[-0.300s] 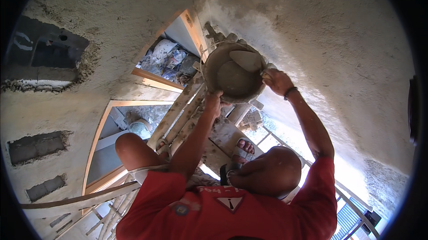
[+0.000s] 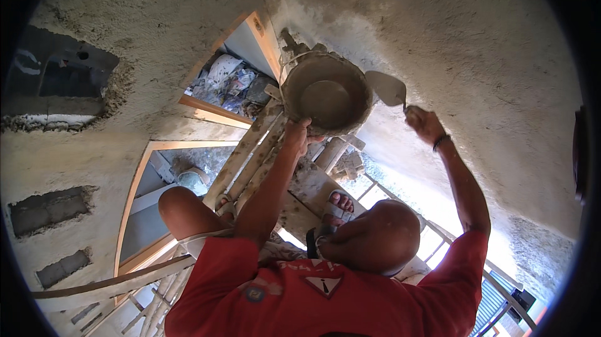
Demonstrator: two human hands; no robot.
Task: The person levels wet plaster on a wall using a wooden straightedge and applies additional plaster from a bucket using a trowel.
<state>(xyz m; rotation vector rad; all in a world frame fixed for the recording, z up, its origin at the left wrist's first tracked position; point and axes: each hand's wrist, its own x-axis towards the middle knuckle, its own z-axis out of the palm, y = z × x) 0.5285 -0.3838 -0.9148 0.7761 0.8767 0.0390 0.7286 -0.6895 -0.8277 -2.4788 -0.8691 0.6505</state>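
A round bucket (image 2: 350, 89), coated in grey mortar, sits high in the middle with wet mortar in its bottom. My left hand (image 2: 297, 138) grips its near rim. My right hand (image 2: 424, 125) is closed on the handle of a trowel (image 2: 387, 86), whose leaf-shaped blade lies to the right of the bucket in the view, over the plastered wall (image 2: 494, 67). Whether the blade touches the wall is unclear.
Wooden scaffold boards (image 2: 247, 152) are under my feet. Two wood-framed openings (image 2: 149, 149) are at the left, one showing a heap of debris (image 2: 235, 83). Rough recesses (image 2: 50, 208) are in the left wall. A scaffold rail (image 2: 106, 284) runs behind at lower left.
The trowel has come out of the bucket and moved right, with my right hand and arm shifting right too. My left hand and the bucket have shifted slightly up.
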